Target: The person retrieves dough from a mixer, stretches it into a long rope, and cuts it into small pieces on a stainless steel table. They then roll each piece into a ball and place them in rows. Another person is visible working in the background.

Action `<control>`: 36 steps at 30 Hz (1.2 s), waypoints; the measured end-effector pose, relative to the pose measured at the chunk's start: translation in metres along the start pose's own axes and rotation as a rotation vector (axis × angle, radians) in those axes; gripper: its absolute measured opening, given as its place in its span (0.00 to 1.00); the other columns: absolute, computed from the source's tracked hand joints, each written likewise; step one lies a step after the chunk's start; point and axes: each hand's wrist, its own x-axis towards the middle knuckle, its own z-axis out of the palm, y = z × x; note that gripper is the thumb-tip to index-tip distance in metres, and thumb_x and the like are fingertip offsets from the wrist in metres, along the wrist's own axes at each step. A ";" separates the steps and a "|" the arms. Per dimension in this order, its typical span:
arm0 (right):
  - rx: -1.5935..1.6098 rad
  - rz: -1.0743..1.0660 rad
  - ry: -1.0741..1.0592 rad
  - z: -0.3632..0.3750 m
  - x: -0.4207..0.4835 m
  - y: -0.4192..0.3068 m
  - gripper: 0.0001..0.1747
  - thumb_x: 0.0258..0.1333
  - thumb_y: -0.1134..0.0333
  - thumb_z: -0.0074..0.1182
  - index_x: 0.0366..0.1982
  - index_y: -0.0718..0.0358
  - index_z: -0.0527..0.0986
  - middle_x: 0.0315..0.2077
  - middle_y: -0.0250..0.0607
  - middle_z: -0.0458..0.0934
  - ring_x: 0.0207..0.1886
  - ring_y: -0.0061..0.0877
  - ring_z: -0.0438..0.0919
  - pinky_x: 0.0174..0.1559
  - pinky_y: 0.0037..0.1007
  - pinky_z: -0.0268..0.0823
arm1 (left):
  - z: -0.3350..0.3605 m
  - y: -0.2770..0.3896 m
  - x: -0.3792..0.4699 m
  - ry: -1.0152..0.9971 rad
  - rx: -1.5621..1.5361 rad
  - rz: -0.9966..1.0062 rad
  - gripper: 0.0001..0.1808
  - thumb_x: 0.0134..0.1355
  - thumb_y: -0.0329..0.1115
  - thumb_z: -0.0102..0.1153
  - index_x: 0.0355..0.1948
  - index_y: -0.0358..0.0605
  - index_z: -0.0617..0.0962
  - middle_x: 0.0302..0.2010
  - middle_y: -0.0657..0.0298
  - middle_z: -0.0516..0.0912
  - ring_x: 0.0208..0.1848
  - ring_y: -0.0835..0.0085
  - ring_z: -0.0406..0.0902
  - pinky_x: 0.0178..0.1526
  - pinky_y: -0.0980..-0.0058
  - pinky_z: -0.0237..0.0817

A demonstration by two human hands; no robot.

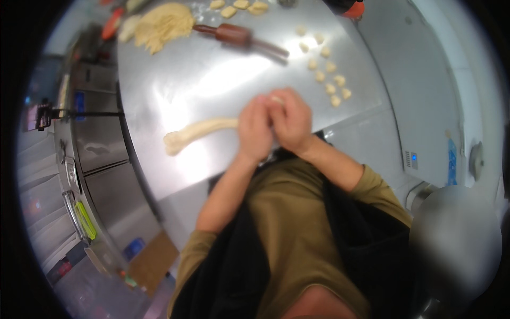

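A pale dough rope lies on the stainless steel table, its thick end to the left. Its right end runs into my left hand, which is closed around it. Pressed against that hand is my right hand, fingers curled over a small bit of dough. The stretch of dough inside the two hands is hidden. To the right of my hands, several small dough pieces sit in loose rows on the steel.
Farther back lie a wooden rolling pin, a large mound of yellowish dough and several flattened dough pieces. Steel cabinets stand on the left, a grey appliance lid on the right. A blurred round object covers the lower right.
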 end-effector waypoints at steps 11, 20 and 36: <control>-0.459 -0.132 -0.082 -0.031 0.107 0.072 0.23 0.58 0.74 0.61 0.56 0.63 0.80 0.58 0.47 0.80 0.63 0.47 0.75 0.68 0.44 0.64 | -0.035 -0.027 0.017 -0.107 0.381 0.043 0.17 0.78 0.34 0.46 0.51 0.31 0.82 0.39 0.59 0.85 0.37 0.75 0.79 0.43 0.77 0.72; -0.023 0.103 -0.374 -0.031 0.005 0.019 0.21 0.56 0.73 0.66 0.53 0.58 0.79 0.42 0.43 0.86 0.42 0.39 0.85 0.44 0.34 0.77 | -0.030 -0.026 0.019 -0.123 0.145 -0.116 0.08 0.71 0.29 0.64 0.44 0.33 0.82 0.42 0.58 0.86 0.45 0.75 0.83 0.49 0.77 0.75; 0.253 0.403 -0.255 -0.007 -0.003 -0.003 0.23 0.68 0.55 0.64 0.51 0.67 0.75 0.31 0.39 0.81 0.31 0.21 0.79 0.34 0.26 0.72 | -0.009 -0.014 0.006 -0.052 -0.161 -0.191 0.23 0.82 0.48 0.42 0.43 0.41 0.82 0.29 0.74 0.72 0.30 0.85 0.61 0.34 0.80 0.54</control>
